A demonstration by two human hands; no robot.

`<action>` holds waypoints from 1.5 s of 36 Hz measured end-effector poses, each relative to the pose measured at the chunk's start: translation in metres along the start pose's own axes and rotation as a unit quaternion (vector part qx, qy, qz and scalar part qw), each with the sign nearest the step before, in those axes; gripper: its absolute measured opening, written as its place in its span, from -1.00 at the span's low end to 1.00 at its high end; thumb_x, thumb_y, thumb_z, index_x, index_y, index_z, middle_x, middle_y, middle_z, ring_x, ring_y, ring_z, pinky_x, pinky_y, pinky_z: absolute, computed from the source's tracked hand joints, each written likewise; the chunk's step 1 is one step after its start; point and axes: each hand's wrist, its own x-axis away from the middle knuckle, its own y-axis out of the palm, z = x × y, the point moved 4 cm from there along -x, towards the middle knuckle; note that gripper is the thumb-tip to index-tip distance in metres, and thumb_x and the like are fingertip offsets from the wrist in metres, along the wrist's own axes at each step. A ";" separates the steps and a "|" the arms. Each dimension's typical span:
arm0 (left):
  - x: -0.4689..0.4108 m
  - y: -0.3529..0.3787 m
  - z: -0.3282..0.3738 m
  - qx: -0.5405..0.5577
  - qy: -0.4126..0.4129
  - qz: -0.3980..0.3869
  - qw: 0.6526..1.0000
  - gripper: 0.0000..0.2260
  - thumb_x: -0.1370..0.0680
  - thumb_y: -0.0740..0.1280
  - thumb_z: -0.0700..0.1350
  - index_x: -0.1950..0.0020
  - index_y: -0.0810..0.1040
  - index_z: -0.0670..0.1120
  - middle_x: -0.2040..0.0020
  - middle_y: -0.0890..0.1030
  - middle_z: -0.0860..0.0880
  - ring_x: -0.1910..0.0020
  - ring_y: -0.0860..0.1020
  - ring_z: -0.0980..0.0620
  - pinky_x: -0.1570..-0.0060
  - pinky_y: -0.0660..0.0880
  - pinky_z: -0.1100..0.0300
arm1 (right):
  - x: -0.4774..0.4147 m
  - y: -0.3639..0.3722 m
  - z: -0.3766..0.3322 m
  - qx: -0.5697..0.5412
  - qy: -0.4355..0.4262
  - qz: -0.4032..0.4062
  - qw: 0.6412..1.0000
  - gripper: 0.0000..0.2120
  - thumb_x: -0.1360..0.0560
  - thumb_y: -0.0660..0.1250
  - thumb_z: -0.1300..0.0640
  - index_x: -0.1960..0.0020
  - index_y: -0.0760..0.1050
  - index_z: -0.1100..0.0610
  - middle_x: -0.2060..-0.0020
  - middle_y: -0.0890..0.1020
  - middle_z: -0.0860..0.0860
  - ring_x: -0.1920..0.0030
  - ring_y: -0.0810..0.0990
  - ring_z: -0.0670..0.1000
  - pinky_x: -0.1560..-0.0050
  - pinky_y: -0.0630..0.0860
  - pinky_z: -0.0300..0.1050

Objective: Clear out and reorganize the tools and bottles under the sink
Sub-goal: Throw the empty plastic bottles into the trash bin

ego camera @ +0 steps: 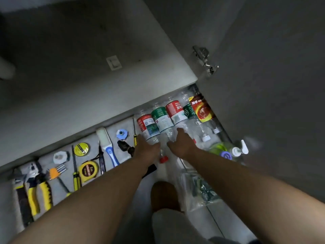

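The green-label bottle (162, 120) lay between the fingers of the left hand (146, 147) and right hand (181, 143); right fingers (179, 132) were straight, gripping nothing; left curl was unclear; pressing evenly from both sides seemed best to align it.

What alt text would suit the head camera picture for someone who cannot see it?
A person's left hand and right hand rest on a row of clear plastic bottles lying side by side in a cabinet; pliers, a tape measure and a screwdriver lie to the left.
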 end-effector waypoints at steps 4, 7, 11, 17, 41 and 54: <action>-0.010 0.008 -0.007 0.085 -0.044 0.006 0.995 -0.43 -0.53 0.46 -0.10 -0.44 0.25 -0.07 -0.21 0.58 -0.13 -0.02 0.64 -0.10 0.10 0.64 0.02 | -0.011 0.011 -0.002 -0.063 0.030 -0.012 0.998 -0.28 -0.51 0.38 -0.05 -0.52 0.10 0.13 -0.26 0.50 0.24 -0.18 0.57 0.28 -0.17 0.57 0.20; -0.009 0.011 -0.016 0.164 -0.095 -0.011 0.982 -0.41 -0.50 0.51 -0.05 -0.42 0.27 -0.06 -0.15 0.60 -0.13 -0.04 0.65 -0.13 -0.03 0.65 -0.16 | -0.009 0.012 -0.003 -0.104 0.033 0.010 0.994 -0.29 -0.51 0.39 -0.12 -0.50 0.14 0.11 -0.27 0.49 0.18 -0.16 0.59 0.21 -0.11 0.61 0.16; 0.002 0.006 -0.019 0.185 -0.121 -0.056 0.974 -0.48 -0.51 0.50 -0.01 -0.37 0.33 -0.05 -0.11 0.62 -0.15 -0.04 0.67 -0.16 0.00 0.65 -0.20 | 0.005 0.010 -0.002 -0.223 0.053 -0.032 0.973 -0.43 -0.50 0.43 -0.12 -0.32 0.20 0.03 -0.12 0.56 0.14 0.04 0.67 0.14 0.16 0.68 0.04; 0.048 -0.011 0.002 0.136 -0.093 -0.156 0.974 -0.51 -0.51 0.49 -0.04 -0.38 0.43 -0.08 -0.16 0.68 -0.20 -0.11 0.67 -0.26 -0.09 0.61 -0.26 | 0.044 -0.020 -0.008 -0.289 0.087 -0.049 0.952 -0.40 -0.43 0.49 0.00 -0.30 0.23 0.11 -0.11 0.54 0.13 0.05 0.69 0.13 0.28 0.64 -0.03; 0.383 0.090 0.129 -0.153 0.128 -0.273 0.941 -0.70 -0.51 0.51 -0.08 -0.21 0.55 -0.06 -0.10 0.66 -0.13 -0.07 0.65 -0.09 -0.09 0.64 -0.08 | 0.360 -0.233 0.126 -0.358 -0.065 0.062 0.930 -0.43 -0.36 0.55 -0.09 -0.26 0.40 0.00 -0.02 0.72 -0.03 0.04 0.72 -0.06 0.08 0.63 -0.05; 0.415 0.170 0.044 -0.235 0.119 -0.350 0.899 -0.57 -0.48 0.53 0.02 -0.25 0.52 -0.11 -0.08 0.63 -0.22 0.00 0.67 -0.15 -0.04 0.67 -0.05 | 0.475 -0.152 0.341 -0.148 0.216 -0.071 0.962 -0.48 -0.27 0.53 -0.02 -0.18 0.49 0.07 -0.10 0.65 0.11 0.16 0.67 0.02 0.07 0.67 -0.06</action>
